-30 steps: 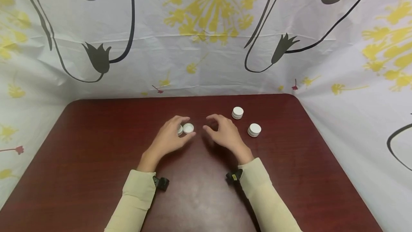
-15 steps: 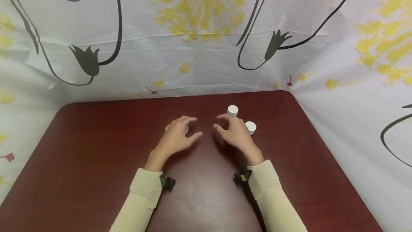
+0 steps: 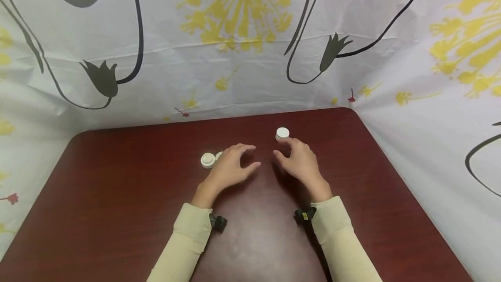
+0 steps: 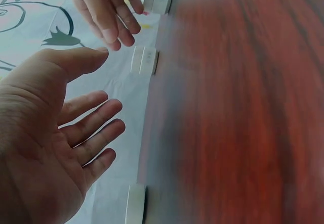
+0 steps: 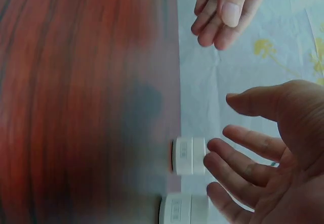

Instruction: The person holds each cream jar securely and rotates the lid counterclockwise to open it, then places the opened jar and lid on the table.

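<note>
Left hand (image 3: 230, 168) is over the bench (image 3: 117, 203), fingers spread and slightly bent, thumb well clear of them; right hand (image 3: 300, 162) mirrors it, fingers spread, thumb apart, a gap between the two hands.

First white jar (image 3: 282, 134) stands upright, cap on, near the bench's back edge, just beyond the right hand's fingertips; contact can't be told, the fingers overlap it in the head view; second white jar (image 5: 177, 211) is hidden by that hand from the head camera but shows in the right wrist view, beside the first, apart from it.

Writing: both jars carry a small rectangular label on the side, fine dark marks like a code; too blurred to read, so brand unknown.

By the left hand: round white piece (image 3: 208, 160) flat on the bench, second round white piece (image 3: 219, 155) right beside it, partly covered by the hand.

Also: beige sleeves (image 3: 192, 229); dark wrist camera (image 3: 218, 223) on the left arm; printed cloth (image 3: 168, 77) behind the bench.
</note>
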Demonstrator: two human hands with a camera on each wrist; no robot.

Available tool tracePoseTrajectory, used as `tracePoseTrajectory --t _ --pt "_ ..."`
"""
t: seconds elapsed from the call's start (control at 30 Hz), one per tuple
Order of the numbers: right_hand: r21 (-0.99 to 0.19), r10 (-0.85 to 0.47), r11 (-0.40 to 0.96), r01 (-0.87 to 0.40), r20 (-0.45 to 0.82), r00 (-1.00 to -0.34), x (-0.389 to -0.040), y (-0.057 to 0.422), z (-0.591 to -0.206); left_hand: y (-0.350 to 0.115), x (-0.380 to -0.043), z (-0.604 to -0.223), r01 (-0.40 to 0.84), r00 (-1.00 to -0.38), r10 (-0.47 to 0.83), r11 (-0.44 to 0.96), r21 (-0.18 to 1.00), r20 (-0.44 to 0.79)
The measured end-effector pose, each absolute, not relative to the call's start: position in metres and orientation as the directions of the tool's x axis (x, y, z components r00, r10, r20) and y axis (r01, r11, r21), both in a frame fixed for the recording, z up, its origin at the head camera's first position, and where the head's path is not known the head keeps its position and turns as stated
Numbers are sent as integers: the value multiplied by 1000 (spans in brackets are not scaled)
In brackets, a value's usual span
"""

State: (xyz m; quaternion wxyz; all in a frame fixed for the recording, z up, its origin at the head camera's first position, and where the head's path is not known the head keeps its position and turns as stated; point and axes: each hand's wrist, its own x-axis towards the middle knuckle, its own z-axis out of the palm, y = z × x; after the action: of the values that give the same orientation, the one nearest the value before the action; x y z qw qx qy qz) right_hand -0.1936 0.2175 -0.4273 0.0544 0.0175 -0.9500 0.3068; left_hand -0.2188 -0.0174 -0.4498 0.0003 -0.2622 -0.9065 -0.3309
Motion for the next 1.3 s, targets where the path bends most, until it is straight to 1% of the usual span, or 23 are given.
tracePoseTrajectory --t 0.27,0.4,0.57,0.83,1.07,1.3 --pt "-501 85 865 -7 160 -983 -192 235 -430 -7 -222 -452 483 -855 487 619 619 179" --pt "-464 123 885 41 149 -981 -191 243 -434 -1 -224 -455 499 -841 510 609 616 178" --pt "-473 157 875 100 82 -984 -188 249 -432 6 -227 -455 510 -829 533 595 621 169" --pt "-467 188 870 156 22 -982 -188 249 -431 11 -234 -449 521 -818 552 588 619 164" --pt "-453 209 873 181 14 -978 -187 253 -428 17 -235 -449 535 -808 570 603 591 150" --pt "-441 213 878 188 7 -977 -186 257 -427 22 -237 -449 530 -807 571 590 609 150"
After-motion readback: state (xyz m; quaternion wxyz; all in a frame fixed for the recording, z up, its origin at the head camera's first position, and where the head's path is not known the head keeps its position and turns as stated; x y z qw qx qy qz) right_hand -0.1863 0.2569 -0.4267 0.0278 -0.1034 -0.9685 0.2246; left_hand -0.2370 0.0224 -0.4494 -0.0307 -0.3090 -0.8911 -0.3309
